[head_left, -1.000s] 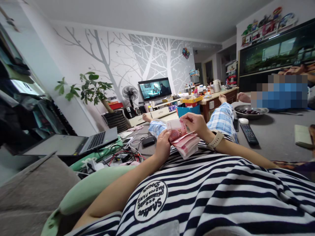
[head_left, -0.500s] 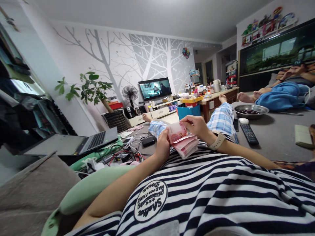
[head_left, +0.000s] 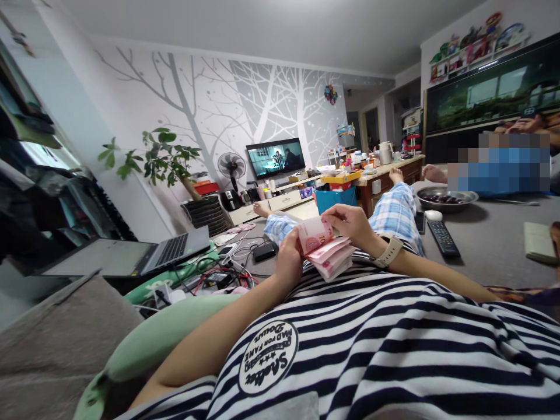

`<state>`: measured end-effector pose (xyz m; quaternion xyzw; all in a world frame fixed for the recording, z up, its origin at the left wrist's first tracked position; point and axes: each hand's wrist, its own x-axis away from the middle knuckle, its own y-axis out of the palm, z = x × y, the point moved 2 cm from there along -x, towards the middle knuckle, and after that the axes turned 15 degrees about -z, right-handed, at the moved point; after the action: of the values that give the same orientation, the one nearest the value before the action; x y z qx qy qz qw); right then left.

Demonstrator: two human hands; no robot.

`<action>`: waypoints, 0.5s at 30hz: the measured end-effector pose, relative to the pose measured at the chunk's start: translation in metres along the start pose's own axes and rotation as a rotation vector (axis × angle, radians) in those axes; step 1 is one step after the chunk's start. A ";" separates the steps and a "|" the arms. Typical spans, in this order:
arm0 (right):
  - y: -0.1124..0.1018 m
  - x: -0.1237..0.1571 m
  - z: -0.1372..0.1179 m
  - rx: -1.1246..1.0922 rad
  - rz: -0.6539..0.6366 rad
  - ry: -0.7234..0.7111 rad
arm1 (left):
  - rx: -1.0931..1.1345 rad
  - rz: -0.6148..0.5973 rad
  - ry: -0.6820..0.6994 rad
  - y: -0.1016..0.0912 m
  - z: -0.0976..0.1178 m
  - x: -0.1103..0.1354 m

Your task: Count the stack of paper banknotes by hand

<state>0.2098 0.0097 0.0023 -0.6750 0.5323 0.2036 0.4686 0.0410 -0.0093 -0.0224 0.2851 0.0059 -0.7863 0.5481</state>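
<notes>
A thick stack of pink banknotes (head_left: pixel 329 263) is held above the striped shirt (head_left: pixel 350 338), folded over so that some notes stand up and the rest fan out toward me. My left hand (head_left: pixel 289 258) is closed around the stack's left side. At the top edge of the raised notes, my right hand (head_left: pixel 347 224) pinches a corner between thumb and fingers. A pale watch (head_left: pixel 388 252) is on the right wrist. The fingertips behind the notes are partly hidden.
On the left lie an open laptop (head_left: pixel 170 252), tangled cables (head_left: pixel 236 265) and a green cushion (head_left: pixel 170 332). To the right are a remote control (head_left: pixel 444 238), a metal bowl (head_left: pixel 468 201) of dark round fruit and a pale green wallet-like item (head_left: pixel 539 242). Another person reclines beyond, partly blurred.
Both hands stay in nearly the same place on the banknotes. The raised note at the right fingers has shifted slightly, and the lower notes fan a little differently.
</notes>
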 end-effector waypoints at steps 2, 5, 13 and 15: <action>-0.001 0.000 0.000 -0.110 -0.006 0.015 | 0.056 -0.062 -0.014 0.002 0.000 -0.001; -0.006 0.000 0.003 -0.308 -0.077 0.030 | 0.068 -0.070 -0.057 0.000 0.003 -0.003; -0.017 0.006 0.013 -0.360 -0.555 -0.080 | 0.048 0.152 -0.160 -0.008 0.016 -0.010; -0.018 0.006 0.011 -0.206 -0.533 -0.188 | 0.080 0.158 -0.159 -0.007 0.018 -0.012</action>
<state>0.2310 0.0157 0.0003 -0.8130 0.2673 0.1881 0.4818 0.0296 -0.0020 -0.0045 0.2431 -0.0915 -0.7603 0.5953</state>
